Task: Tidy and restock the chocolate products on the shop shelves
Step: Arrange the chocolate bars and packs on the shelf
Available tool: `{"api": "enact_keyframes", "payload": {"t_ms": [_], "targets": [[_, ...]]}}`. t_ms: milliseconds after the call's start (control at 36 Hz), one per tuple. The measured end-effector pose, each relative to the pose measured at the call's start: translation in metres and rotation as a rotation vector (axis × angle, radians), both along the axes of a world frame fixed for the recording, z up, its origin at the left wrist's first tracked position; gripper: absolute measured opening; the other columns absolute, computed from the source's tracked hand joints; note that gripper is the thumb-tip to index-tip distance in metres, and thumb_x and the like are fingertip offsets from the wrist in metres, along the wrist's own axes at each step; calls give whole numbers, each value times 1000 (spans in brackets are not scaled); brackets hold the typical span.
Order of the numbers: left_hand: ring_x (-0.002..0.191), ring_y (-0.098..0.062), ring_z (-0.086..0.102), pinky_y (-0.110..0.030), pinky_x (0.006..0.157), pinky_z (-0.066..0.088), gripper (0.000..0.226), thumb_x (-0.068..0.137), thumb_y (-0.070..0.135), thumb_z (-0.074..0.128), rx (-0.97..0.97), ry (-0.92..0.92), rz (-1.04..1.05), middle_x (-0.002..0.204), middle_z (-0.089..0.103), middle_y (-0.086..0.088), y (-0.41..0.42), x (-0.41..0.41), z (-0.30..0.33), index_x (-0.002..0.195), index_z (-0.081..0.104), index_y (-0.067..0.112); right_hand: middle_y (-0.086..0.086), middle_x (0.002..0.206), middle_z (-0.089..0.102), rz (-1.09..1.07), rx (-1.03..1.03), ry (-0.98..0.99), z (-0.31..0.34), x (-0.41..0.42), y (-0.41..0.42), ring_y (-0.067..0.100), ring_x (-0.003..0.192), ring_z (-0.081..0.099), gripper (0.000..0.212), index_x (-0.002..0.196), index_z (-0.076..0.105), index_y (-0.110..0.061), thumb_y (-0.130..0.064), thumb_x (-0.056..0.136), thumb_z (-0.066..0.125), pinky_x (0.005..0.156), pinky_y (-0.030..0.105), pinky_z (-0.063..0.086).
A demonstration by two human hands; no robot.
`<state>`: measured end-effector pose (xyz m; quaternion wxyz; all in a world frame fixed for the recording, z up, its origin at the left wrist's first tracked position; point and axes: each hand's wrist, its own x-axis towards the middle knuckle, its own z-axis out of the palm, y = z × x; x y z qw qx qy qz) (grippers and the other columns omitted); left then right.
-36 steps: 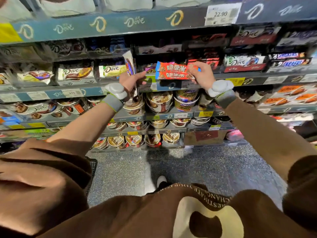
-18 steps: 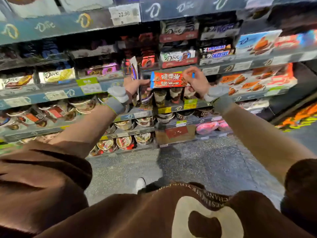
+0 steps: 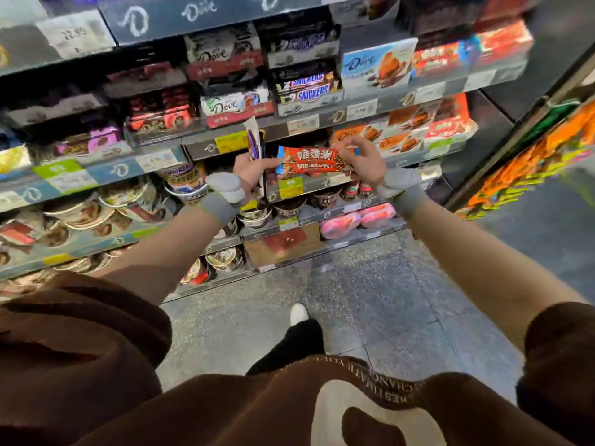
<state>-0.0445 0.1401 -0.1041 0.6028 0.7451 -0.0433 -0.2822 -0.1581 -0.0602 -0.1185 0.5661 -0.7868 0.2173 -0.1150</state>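
My right hand (image 3: 363, 159) grips the right end of two stacked red-orange chocolate bars (image 3: 309, 160) with blue ends, held level in front of the shelves. My left hand (image 3: 252, 170) holds a thin upright packet (image 3: 255, 141), white and purple, and its fingertips touch the left end of the red bars. Both hands hang in the air in front of the middle shelf edge (image 3: 299, 123), apart from the shelves. Grey bands wrap both wrists.
Shelves carry Dove boxes (image 3: 236, 103), Snickers bars (image 3: 310, 88), orange Dove boxes (image 3: 399, 138), round tubs (image 3: 80, 214) and pink packs (image 3: 354, 222). A cardboard box (image 3: 281, 244) sits on the lowest shelf. A rack of orange packets (image 3: 541, 159) stands at right. Grey floor lies below.
The view has swung right along the shelves. Both hands moved with the bars and packet, now a little lower and farther from the shelf. The grips look unchanged.
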Motion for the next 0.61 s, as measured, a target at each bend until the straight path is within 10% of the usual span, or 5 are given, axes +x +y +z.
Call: {"api": "enact_keyframes", "payload": {"t_ms": [444, 556, 611], "targets": [[87, -25, 59, -32, 79, 46, 42, 71, 26, 78, 68, -60, -107, 97, 64, -4, -153, 23, 3, 102, 53, 14, -7, 76, 58, -109, -108, -75, 16, -1, -140, -4, 46, 56, 7, 95, 64, -7, -12, 90, 62, 38, 13, 43], [83, -18, 66, -30, 71, 54, 88, 69, 32, 80, 58, -57, -121, 112, 66, -12, -194, 42, 5, 138, 33, 6, -2, 77, 59, -123, -97, -37, 21, 13, -180, -1, 45, 58, 5, 94, 64, -9, -11, 92, 60, 37, 20, 48], [71, -13, 67, -27, 64, 53, 73, 74, 25, 77, 46, -113, -119, 100, 68, -9, -208, 50, 0, 133, 41, 1, 5, 74, 59, -137, -43, 10, 21, 19, -195, 3, 42, 57, 7, 87, 62, -12, -12, 92, 59, 37, 27, 48]]}}
